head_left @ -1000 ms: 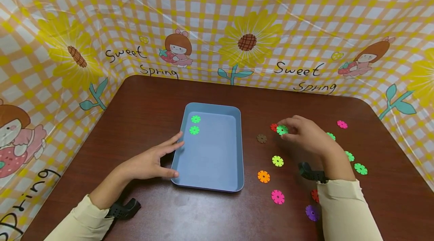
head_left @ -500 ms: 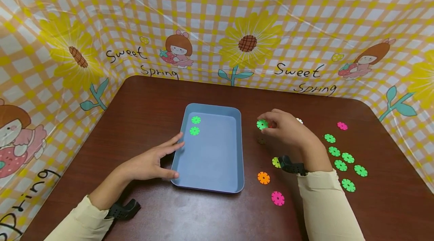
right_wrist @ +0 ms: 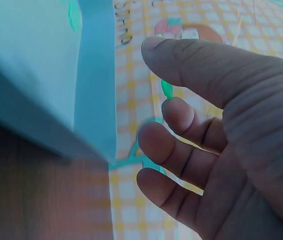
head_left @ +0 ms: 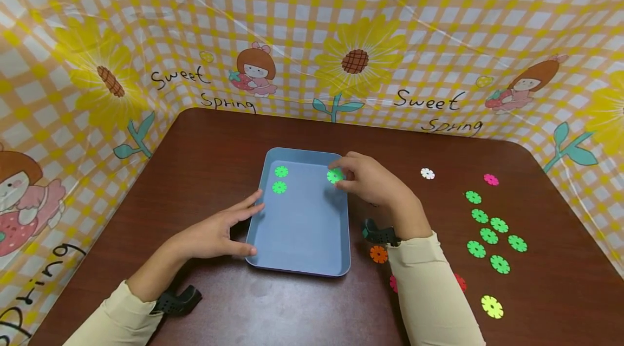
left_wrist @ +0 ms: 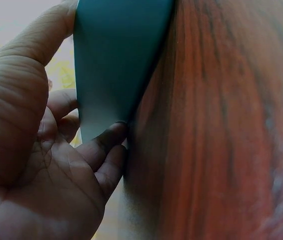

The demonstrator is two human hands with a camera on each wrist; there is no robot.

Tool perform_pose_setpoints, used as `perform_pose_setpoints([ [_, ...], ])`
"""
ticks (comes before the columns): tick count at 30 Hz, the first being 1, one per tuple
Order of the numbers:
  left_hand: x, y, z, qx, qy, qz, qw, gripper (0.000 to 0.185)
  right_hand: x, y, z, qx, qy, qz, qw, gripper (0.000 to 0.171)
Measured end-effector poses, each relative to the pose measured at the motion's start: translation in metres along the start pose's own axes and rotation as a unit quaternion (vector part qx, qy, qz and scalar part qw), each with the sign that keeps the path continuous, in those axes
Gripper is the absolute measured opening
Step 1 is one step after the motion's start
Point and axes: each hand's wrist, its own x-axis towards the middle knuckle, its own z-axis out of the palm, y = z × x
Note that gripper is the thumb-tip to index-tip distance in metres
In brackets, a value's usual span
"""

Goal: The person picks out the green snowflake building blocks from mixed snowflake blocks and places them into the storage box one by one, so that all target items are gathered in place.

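Carried leftward, the right hand (head_left: 372, 181) now pinches a green disc (head_left: 335, 176) above the tray's (head_left: 298, 259) right edge; the left hand (head_left: 214, 235), fingers relaxed, steadies the tray's left rim.

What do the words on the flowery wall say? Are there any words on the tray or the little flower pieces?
"Sweet Spring": on the checked cloth wall, by the sunflower on the left.
"Sweet Spring": again on the same cloth, on the right.
"Spring": partly cut off at the lower left edge.
Blue tray and flower pieces: no words.
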Motion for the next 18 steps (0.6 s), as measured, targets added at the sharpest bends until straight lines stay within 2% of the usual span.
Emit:
perform_pose_setpoints([
  [18,-0.001,-0.001,0.0,0.001,0.003,0.002,1.0,0.095,0.044,-0.036,0.036,-0.002,-0.058,-0.026,0.998,0.035],
])
